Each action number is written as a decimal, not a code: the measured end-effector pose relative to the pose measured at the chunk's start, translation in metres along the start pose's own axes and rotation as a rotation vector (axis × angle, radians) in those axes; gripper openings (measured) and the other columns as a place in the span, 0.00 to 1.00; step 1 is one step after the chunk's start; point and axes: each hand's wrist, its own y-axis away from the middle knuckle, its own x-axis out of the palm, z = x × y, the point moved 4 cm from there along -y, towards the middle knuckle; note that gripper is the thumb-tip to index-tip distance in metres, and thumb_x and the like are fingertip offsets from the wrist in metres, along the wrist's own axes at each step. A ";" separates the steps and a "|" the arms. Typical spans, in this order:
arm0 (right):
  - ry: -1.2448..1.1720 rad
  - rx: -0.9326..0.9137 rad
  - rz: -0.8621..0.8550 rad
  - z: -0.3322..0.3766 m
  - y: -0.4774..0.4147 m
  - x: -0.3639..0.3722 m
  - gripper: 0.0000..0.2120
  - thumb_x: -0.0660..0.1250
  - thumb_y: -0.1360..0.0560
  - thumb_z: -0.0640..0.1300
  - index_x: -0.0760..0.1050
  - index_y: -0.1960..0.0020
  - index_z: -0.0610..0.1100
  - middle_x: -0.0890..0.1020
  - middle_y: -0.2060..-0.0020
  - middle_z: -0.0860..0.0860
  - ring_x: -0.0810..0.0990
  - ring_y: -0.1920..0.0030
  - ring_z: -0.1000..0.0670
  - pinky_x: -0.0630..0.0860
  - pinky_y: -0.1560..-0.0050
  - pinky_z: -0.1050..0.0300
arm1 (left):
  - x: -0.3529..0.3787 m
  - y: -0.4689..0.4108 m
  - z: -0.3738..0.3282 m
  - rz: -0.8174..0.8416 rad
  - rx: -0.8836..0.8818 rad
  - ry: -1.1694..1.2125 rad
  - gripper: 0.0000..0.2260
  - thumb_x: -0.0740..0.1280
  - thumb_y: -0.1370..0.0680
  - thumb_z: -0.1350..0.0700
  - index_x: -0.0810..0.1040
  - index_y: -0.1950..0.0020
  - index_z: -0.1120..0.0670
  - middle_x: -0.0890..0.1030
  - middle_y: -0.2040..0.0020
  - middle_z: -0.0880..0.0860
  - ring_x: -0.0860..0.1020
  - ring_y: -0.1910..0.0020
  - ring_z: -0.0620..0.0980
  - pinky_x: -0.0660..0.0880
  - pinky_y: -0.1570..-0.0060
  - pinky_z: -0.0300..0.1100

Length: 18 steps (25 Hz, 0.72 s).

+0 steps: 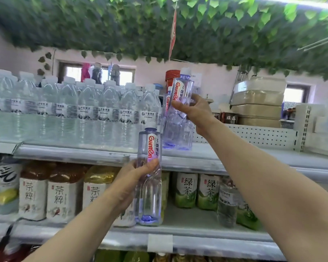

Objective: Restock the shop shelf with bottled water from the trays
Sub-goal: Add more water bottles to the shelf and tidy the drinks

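Up at the top shelf point(234, 156), the right hand point(197, 112) grips a clear water bottle point(183, 89) round its middle, thumb across the front just under the red-lettered label, cap tilted slightly right. It sits at the right end of the row of stocked water bottles point(87, 110), close against another bottle of the same brand point(167, 104) near the shelf's front edge (whether the held one's base touches the shelf I cannot tell). Lower, before that front edge, the left hand point(129, 184) clasps a second bottle point(152, 146) upright, thumb pressed below the label. Its lower half hangs beneath the grip, in front of the tea bottles point(63, 195) on the shelf below.
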 end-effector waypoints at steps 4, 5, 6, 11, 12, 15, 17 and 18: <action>0.030 0.031 0.016 -0.027 -0.013 0.009 0.38 0.84 0.36 0.50 0.74 0.31 0.44 0.84 0.42 0.46 0.83 0.42 0.46 0.77 0.35 0.40 | -0.003 -0.008 -0.008 -0.004 0.040 -0.033 0.26 0.78 0.34 0.47 0.81 0.42 0.59 0.86 0.49 0.59 0.85 0.52 0.54 0.78 0.47 0.52; 0.034 0.040 0.014 -0.033 -0.017 0.010 0.37 0.84 0.36 0.50 0.75 0.31 0.44 0.84 0.43 0.47 0.84 0.43 0.46 0.78 0.35 0.40 | -0.004 -0.008 -0.009 -0.012 0.041 -0.042 0.23 0.76 0.32 0.49 0.81 0.42 0.59 0.86 0.49 0.59 0.85 0.51 0.55 0.78 0.46 0.52; 0.041 0.047 0.020 -0.036 -0.019 0.012 0.36 0.84 0.36 0.51 0.75 0.31 0.45 0.84 0.43 0.47 0.84 0.43 0.47 0.78 0.36 0.40 | -0.005 -0.009 -0.008 -0.016 0.041 -0.041 0.22 0.76 0.31 0.50 0.80 0.42 0.59 0.86 0.48 0.60 0.84 0.51 0.56 0.78 0.45 0.53; 0.063 0.072 0.125 -0.034 -0.027 0.020 0.30 0.80 0.31 0.50 0.77 0.32 0.45 0.84 0.46 0.50 0.82 0.48 0.52 0.78 0.51 0.55 | -0.007 -0.014 -0.007 -0.030 0.034 -0.037 0.22 0.76 0.31 0.50 0.79 0.40 0.58 0.86 0.47 0.59 0.85 0.51 0.56 0.78 0.47 0.54; 0.081 0.073 0.151 -0.034 -0.029 0.020 0.28 0.80 0.30 0.50 0.77 0.33 0.46 0.84 0.46 0.50 0.82 0.48 0.52 0.77 0.53 0.57 | -0.007 -0.016 -0.007 -0.031 0.035 -0.034 0.23 0.76 0.31 0.50 0.79 0.40 0.58 0.86 0.47 0.59 0.85 0.49 0.57 0.78 0.43 0.57; 0.103 0.074 0.190 -0.036 -0.031 0.017 0.24 0.79 0.30 0.51 0.79 0.37 0.48 0.85 0.47 0.49 0.83 0.45 0.47 0.80 0.47 0.51 | -0.006 -0.021 -0.008 -0.037 0.038 -0.025 0.25 0.76 0.31 0.49 0.78 0.38 0.59 0.86 0.47 0.58 0.84 0.47 0.59 0.75 0.37 0.61; 0.104 0.078 0.177 -0.041 -0.033 0.014 0.29 0.80 0.33 0.53 0.78 0.35 0.47 0.85 0.45 0.47 0.83 0.43 0.46 0.80 0.45 0.49 | -0.003 -0.023 -0.008 -0.040 0.043 -0.024 0.27 0.77 0.32 0.49 0.78 0.38 0.59 0.86 0.48 0.58 0.84 0.48 0.58 0.75 0.37 0.62; 0.108 0.061 0.172 -0.041 -0.031 0.014 0.29 0.80 0.32 0.52 0.77 0.34 0.47 0.84 0.45 0.47 0.82 0.43 0.46 0.80 0.48 0.51 | -0.001 -0.024 -0.009 -0.041 0.045 -0.026 0.27 0.77 0.33 0.48 0.78 0.38 0.59 0.86 0.48 0.58 0.84 0.49 0.58 0.76 0.37 0.62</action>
